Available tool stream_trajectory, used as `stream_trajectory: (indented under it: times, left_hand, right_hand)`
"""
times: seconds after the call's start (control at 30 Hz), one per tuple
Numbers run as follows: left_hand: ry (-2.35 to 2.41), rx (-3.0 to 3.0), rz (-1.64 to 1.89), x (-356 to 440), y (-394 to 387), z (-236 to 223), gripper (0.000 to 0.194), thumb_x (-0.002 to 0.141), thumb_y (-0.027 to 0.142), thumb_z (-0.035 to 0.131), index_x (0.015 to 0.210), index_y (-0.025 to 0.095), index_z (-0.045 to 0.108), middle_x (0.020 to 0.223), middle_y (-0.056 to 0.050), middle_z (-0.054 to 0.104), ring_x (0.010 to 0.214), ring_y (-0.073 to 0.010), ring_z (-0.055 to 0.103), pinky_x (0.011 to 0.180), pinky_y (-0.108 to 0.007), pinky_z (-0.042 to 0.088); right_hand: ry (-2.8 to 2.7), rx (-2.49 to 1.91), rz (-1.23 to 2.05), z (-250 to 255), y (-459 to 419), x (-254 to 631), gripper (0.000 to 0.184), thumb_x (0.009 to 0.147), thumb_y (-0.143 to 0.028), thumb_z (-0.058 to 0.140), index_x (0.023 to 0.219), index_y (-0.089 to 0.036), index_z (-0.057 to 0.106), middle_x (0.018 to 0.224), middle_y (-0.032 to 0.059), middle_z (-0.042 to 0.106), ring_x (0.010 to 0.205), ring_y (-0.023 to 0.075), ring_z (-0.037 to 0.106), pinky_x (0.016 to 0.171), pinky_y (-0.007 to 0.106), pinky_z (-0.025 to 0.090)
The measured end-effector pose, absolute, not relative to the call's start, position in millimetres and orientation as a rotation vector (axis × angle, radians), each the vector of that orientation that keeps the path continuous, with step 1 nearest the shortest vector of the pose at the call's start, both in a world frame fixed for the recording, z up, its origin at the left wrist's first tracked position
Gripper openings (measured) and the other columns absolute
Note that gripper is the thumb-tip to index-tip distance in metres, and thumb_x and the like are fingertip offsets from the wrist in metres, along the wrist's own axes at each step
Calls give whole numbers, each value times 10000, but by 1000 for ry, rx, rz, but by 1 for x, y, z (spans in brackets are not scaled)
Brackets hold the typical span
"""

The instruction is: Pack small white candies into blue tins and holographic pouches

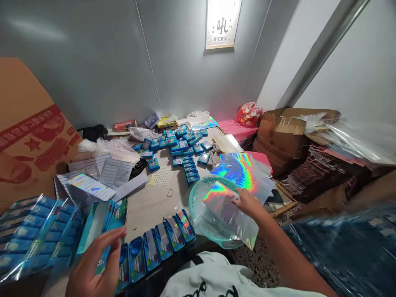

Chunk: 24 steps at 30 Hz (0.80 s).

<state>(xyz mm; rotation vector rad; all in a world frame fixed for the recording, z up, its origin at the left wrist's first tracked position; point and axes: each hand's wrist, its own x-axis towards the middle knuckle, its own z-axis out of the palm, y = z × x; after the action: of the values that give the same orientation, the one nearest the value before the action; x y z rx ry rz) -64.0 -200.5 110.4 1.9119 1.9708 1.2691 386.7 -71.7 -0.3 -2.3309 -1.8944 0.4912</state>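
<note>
My right hand (247,202) grips a shiny holographic sheet (221,202) that slants across a light-green plastic basin (192,198). Small white pieces and clear plastic lie inside the basin. At the lower left, my left hand (95,260) has its thumb and fingers apart, with nothing visible between them. It is beside an open blue carton (93,225) holding blue packs. A row of blue moulded cases (151,249) runs along the table's front edge. Several of these cases carry shiny strips in their recesses; the one beside the left hand is partly covered by it.
Many small blue boxes (182,144) lie heaped at the table's back. Shrink-wrapped blue packs (37,235) stand at left, below a large cardboard box (27,136). More holographic sheets (244,173) lie behind the basin. Brown cartons (278,136) and stacked cardboard (312,169) stand at right.
</note>
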Motion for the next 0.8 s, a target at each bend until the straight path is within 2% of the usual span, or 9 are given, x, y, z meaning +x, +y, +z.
stream_trajectory:
  times: [0.1, 0.17, 0.3, 0.4, 0.5, 0.57, 0.63, 0.7, 0.8]
  left_hand:
    - [1851, 1852, 1552, -14, -224, 113, 132, 884, 208, 596, 964, 256, 690, 1088, -12, 697, 1035, -185, 664, 934, -273, 514]
    - [1681, 1871, 1644, 29, -228, 120, 193, 867, 105, 583, 946, 250, 683, 1061, -17, 697, 1004, -181, 671, 910, -284, 528]
    - [1351, 2052, 1338, 120, -208, 126, 360, 852, 26, 500, 1055, 279, 655, 1057, -11, 701, 986, -160, 677, 849, -261, 557]
    - [1407, 2010, 1083, 173, -182, 99, 480, 808, 1, 452, 1174, 271, 604, 1173, -51, 665, 1121, -195, 629, 967, -339, 525]
    - [1632, 1882, 962, 200, -158, 52, 758, 725, -30, 451, 1425, 257, 422, 1392, -112, 532, 1332, -253, 483, 1117, -473, 408]
    - [1703, 1889, 881, 206, -145, 24, 893, 704, 34, 571, 1525, 234, 281, 1526, -150, 381, 1447, -314, 317, 1178, -543, 295]
    - [1605, 1933, 754, 209, -134, 5, 995, 671, 151, 723, 1544, 227, 251, 1575, -159, 310, 1471, -343, 263, 1188, -547, 273]
    - [1416, 1999, 630, 213, -127, -6, 818, 705, 255, 763, 1454, 245, 435, 1499, -133, 453, 1411, -320, 389, 1183, -527, 288]
    - [1227, 2140, 580, 224, -123, -17, 237, 908, 267, 554, 1101, 251, 691, 1117, -60, 724, 1106, -218, 650, 1184, -502, 286]
  right_hand:
    - [-1918, -2320, 628, -28, -56, 417, 631, 831, -439, 646, 1387, -186, 488, 1308, 177, 601, 1222, 367, 534, 898, 434, 427]
    - [-1961, -2307, 699, -39, -52, 424, 613, 761, -442, 714, 1294, -180, 562, 1170, 155, 664, 1155, 367, 568, 867, 416, 419]
    - [-2063, -2206, 820, -39, -56, 440, 263, 745, -388, 701, 892, -174, 658, 876, 63, 673, 932, 283, 622, 761, 332, 419]
    - [-2070, -1934, 963, -16, -67, 465, 183, 808, -365, 601, 816, -183, 602, 828, 22, 632, 862, 214, 596, 715, 281, 424]
    - [-1940, -1540, 1234, 22, -85, 495, 108, 780, -291, 581, 805, -187, 575, 784, 9, 595, 830, 204, 571, 717, 288, 441]
    - [-1919, -1414, 1333, 46, -102, 509, 38, 759, -226, 564, 774, -192, 554, 753, -5, 569, 794, 190, 553, 707, 285, 431]
    - [-1970, -1392, 1332, 62, -119, 518, 21, 747, -185, 556, 747, -194, 538, 738, -18, 554, 757, 172, 531, 678, 272, 407]
    - [-2009, -1400, 1287, 69, -134, 523, 30, 753, -173, 555, 739, -192, 538, 737, -21, 561, 747, 164, 524, 662, 260, 391]
    - [-2052, -1429, 1250, 69, -151, 528, 47, 797, -187, 548, 760, -188, 577, 746, -6, 602, 752, 171, 552, 662, 256, 397]
